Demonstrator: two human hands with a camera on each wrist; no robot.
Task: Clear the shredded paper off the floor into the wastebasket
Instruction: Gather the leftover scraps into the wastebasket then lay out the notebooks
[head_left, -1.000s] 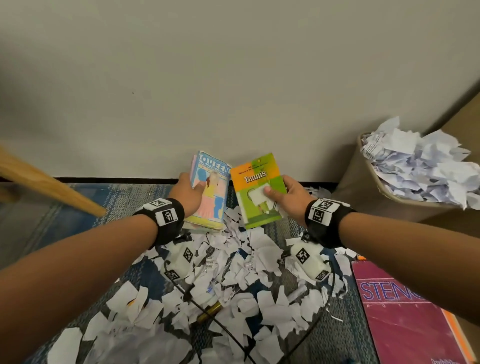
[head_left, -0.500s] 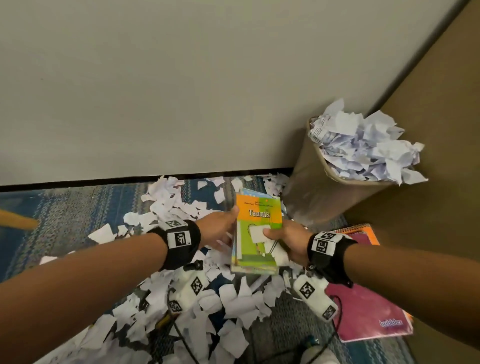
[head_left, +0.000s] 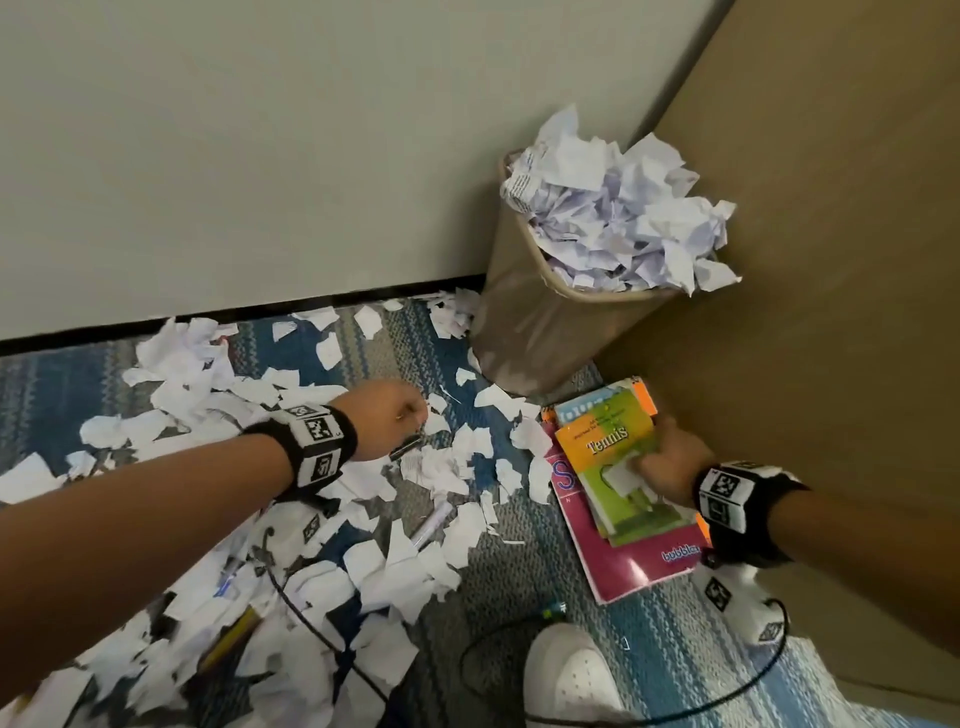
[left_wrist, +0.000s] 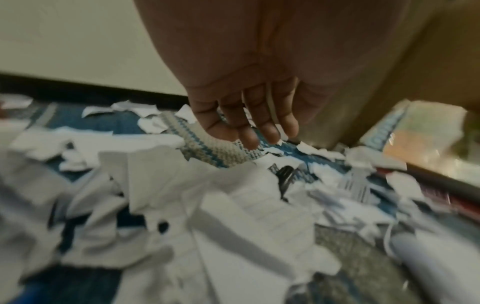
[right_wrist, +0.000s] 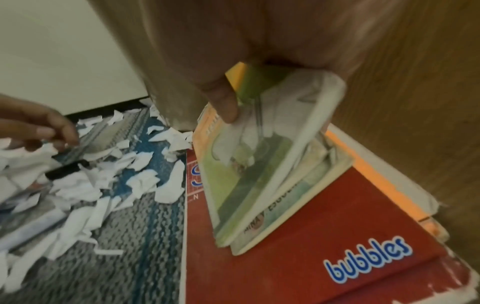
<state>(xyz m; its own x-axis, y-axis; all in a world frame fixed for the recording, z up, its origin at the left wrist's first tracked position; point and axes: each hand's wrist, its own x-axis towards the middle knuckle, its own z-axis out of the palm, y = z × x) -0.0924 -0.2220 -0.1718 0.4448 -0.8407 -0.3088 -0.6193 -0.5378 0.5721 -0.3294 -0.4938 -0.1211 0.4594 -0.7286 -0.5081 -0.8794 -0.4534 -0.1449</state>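
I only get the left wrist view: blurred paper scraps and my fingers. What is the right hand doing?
Observer: The right hand grips a few thin books, Tennis on top, their lower edge on a red notebook.
Operator: How full is the wastebasket?
Observer: The wastebasket is heaped above its rim with crumpled paper.
Operator: Is there anything besides shredded paper near my left arm?
Observer: Yes, a yellow pencil lies among the shredded paper, below the forearm in the head view. The left hand holds nothing.
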